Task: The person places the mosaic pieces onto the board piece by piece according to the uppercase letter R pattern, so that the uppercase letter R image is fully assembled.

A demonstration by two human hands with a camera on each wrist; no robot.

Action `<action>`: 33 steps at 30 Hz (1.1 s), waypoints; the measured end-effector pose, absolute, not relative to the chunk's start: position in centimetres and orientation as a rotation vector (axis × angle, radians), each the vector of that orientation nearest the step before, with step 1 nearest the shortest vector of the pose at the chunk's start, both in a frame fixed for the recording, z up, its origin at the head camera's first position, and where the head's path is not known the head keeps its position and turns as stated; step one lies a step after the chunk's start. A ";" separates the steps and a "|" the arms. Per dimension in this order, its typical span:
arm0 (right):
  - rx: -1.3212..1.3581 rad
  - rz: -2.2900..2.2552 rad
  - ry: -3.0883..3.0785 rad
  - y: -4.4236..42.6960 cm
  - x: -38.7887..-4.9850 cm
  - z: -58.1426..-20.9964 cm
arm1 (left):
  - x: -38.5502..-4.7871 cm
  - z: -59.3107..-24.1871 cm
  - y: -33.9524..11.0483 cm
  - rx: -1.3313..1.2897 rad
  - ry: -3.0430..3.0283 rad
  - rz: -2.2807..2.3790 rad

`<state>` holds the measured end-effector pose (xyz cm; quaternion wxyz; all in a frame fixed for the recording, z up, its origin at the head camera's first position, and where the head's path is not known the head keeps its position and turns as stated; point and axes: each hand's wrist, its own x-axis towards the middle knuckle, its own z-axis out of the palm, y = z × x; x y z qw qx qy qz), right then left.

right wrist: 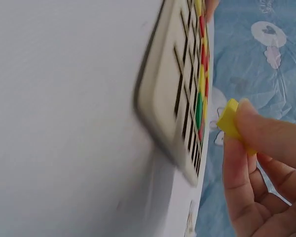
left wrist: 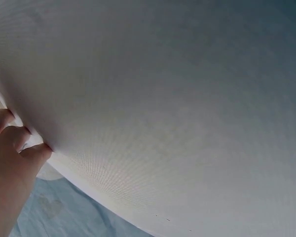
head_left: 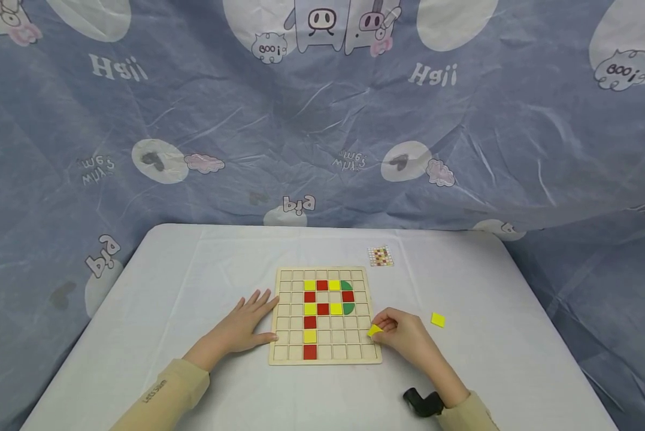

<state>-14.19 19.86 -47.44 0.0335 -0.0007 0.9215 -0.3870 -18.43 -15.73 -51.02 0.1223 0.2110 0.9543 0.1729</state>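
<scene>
In the head view a square wooden grid board (head_left: 335,354) lies on the table. Red, yellow and green pieces fill some of its cells in a P shape. My left hand (head_left: 241,326) rests with spread fingers at the board's left edge, fingertips and thumb touching it. Over the board's right edge, my right hand (head_left: 405,340) pinches a yellow tile (head_left: 374,330) between thumb and fingers. The right wrist view shows this yellow tile (right wrist: 229,119) at the fingertips, apart from the board (right wrist: 163,94). Part of my left hand (left wrist: 12,163) appears in the left wrist view.
A loose yellow tile (head_left: 438,319) lies to the right of my right hand. Behind the board's right corner is a small pattern card (head_left: 380,256). A black object (head_left: 423,402) sits by the right wrist. A patterned blue cloth (head_left: 322,120) hangs behind the white table (head_left: 220,389).
</scene>
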 end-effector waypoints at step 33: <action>-0.328 -1.056 2.839 11.2 -18.3 -48.9 | -18.5 -51.0 -15.7 0.628 2.777 0.507</action>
